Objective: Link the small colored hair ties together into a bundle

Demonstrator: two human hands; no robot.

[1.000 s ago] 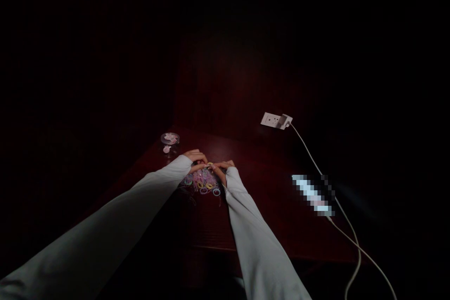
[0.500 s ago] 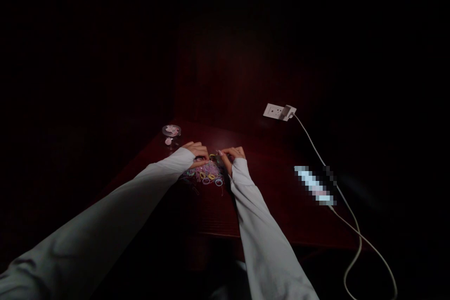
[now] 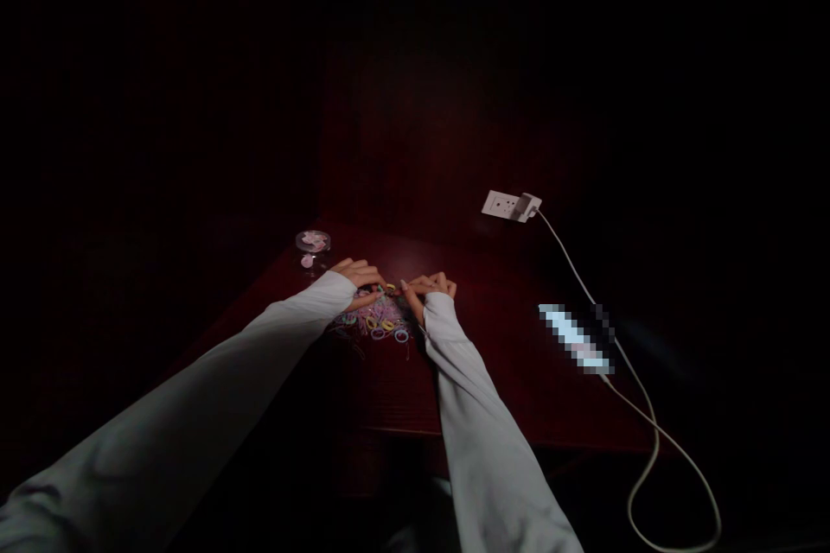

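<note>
A pile of small coloured hair ties (image 3: 382,311), mostly pink and purple with some yellow and blue rings, lies on the dark red table (image 3: 402,402). My left hand (image 3: 361,276) is over the pile's left side, fingers curled and closed, a yellow hair tie (image 3: 390,288) at its fingertips. Opposite it, my right hand (image 3: 433,287) is at the pile's right edge, thumb and forefinger drawn together near the same yellow tie. Whatever is between those right fingers is too small and dark to make out.
A clear jar (image 3: 313,244) with pink and white pieces stands at the back left. A white socket (image 3: 502,206) with a plugged-in charger (image 3: 528,206) is behind, right of centre. Its white cable (image 3: 571,259) loops down the right side, near a pixelated bright device (image 3: 576,339).
My right hand has shifted slightly right, and its fingers have changed position. The yellow hair tie between the hands shows more fully. The whole view has moved slightly.
</note>
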